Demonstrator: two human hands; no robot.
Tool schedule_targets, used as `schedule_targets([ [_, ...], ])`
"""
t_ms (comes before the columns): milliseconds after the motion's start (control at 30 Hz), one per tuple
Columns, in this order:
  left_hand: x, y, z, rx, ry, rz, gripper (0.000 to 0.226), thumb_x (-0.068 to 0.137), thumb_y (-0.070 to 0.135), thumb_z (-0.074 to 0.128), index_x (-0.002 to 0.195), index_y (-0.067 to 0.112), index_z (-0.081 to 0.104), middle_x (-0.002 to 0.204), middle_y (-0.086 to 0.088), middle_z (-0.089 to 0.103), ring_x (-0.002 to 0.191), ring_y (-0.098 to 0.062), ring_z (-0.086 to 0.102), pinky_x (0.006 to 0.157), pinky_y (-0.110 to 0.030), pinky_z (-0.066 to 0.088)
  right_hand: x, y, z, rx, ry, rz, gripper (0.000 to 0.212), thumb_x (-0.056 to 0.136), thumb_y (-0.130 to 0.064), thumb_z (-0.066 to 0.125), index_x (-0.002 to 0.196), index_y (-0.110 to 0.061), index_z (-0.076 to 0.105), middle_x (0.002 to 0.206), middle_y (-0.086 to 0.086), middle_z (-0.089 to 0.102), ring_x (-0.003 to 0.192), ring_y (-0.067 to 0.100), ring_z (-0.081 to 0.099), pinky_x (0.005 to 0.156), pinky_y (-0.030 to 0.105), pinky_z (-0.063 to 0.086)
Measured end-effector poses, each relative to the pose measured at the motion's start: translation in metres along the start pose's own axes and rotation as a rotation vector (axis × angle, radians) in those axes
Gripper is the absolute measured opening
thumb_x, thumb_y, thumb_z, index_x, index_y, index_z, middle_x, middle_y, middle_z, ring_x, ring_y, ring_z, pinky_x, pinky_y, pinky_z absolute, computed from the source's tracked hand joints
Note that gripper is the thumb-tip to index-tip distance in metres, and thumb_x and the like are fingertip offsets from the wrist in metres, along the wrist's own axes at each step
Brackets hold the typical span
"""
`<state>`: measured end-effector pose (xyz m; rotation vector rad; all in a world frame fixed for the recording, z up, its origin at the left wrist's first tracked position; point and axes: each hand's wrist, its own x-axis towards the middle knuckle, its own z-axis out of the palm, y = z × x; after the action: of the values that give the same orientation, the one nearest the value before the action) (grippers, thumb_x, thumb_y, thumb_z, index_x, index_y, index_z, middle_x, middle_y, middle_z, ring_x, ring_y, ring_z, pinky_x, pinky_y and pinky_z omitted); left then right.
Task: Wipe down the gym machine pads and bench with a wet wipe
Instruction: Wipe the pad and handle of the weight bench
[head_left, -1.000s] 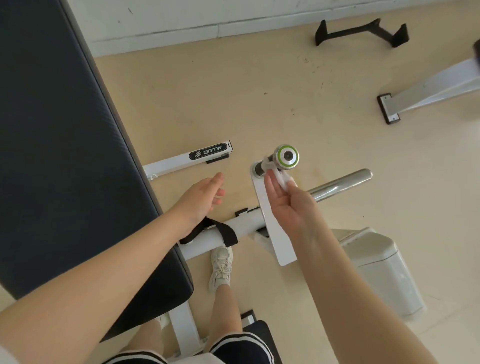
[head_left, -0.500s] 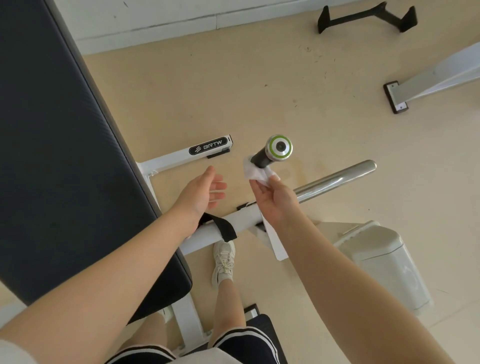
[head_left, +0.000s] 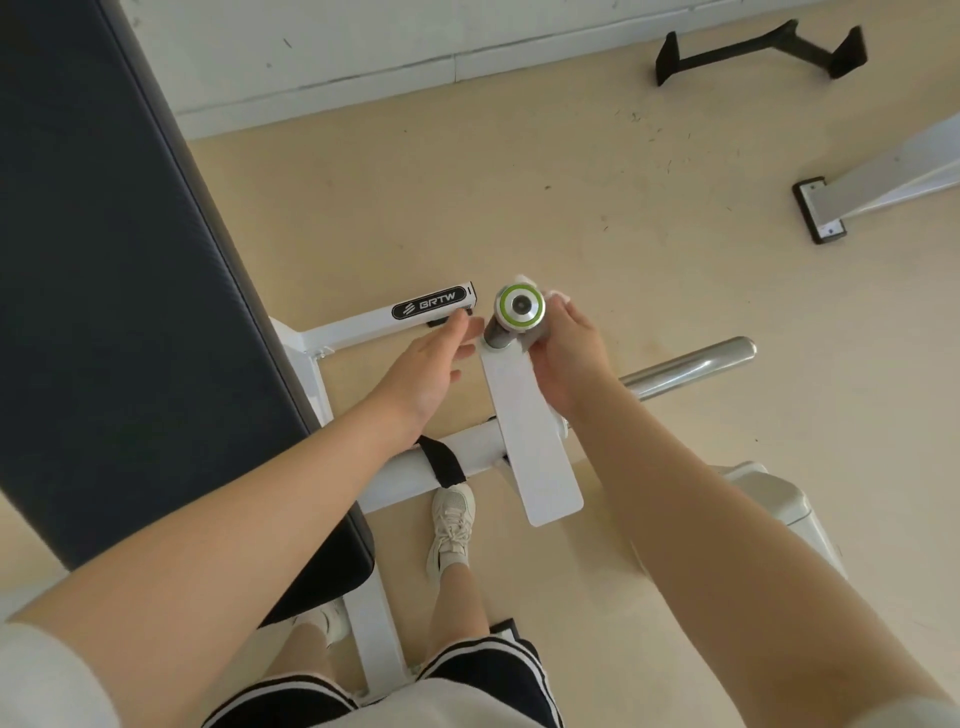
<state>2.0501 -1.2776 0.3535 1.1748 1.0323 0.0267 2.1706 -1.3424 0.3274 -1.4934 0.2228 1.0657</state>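
Note:
A dark padded bench (head_left: 119, 291) slopes down the left side on a white frame (head_left: 358, 330). A machine handle (head_left: 519, 307) with a silver, green-ringed end cap stands on a white lever arm (head_left: 530, 436) at the centre. My right hand (head_left: 569, 358) is wrapped around the handle's right side with a white wet wipe (head_left: 558, 297) pressed against it; only small bits of the wipe show past my fingers. My left hand (head_left: 423, 371) hovers just left of the handle, fingers spread, holding nothing.
A chrome bar (head_left: 691, 366) sticks out to the right. A white bin (head_left: 779, 514) stands at the lower right. A black floor attachment (head_left: 758, 49) and another machine's white foot (head_left: 857, 202) lie farther off. My shoes (head_left: 452, 525) rest by the frame.
My right hand has moved from below the handle to around its right side, taking the wipe along. My left hand has shifted closer to the handle. The view has tilted so the end cap faces me.

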Motion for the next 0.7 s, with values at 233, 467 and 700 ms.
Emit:
schedule_targets([
  [233, -0.041, 0.028, -0.022, -0.039, -0.013, -0.051, 0.040, 0.099, 0.042, 0.027, 0.114, 0.018, 0.055, 0.111, 0.001, 0.062, 0.096, -0.016, 0.060, 0.083, -0.030, 0.048, -0.090, -0.043, -0.024, 0.337, -0.195, -0.033, 0.025, 0.101, -0.015, 0.034, 0.085, -0.011, 0.053, 0.077, 0.002, 0.062, 0.070, 0.011, 0.061, 0.068, 0.022, 0.052],
  [467, -0.120, 0.050, -0.019, 0.142, -0.288, 0.078, 0.036, 0.097, 0.042, 0.036, 0.103, 0.019, 0.063, 0.110, -0.003, 0.067, 0.099, -0.019, 0.063, 0.091, -0.035, 0.049, -0.197, -0.010, -0.017, 0.152, -0.214, 0.028, 0.024, 0.099, -0.013, 0.039, 0.093, -0.004, 0.060, 0.070, 0.005, 0.067, 0.055, 0.011, 0.065, 0.050, 0.020, 0.053],
  [700, -0.194, 0.015, -0.032, 0.324, -0.445, 0.175, 0.009, 0.089, 0.010, 0.058, 0.091, 0.018, 0.056, 0.085, 0.001, 0.061, 0.068, -0.006, 0.064, 0.076, -0.023, 0.051, -0.266, 0.043, -0.007, -0.063, 0.259, -0.163, 0.008, 0.086, -0.012, 0.060, 0.082, -0.018, 0.058, 0.080, 0.000, 0.061, 0.067, 0.014, 0.059, 0.055, 0.025, 0.048],
])
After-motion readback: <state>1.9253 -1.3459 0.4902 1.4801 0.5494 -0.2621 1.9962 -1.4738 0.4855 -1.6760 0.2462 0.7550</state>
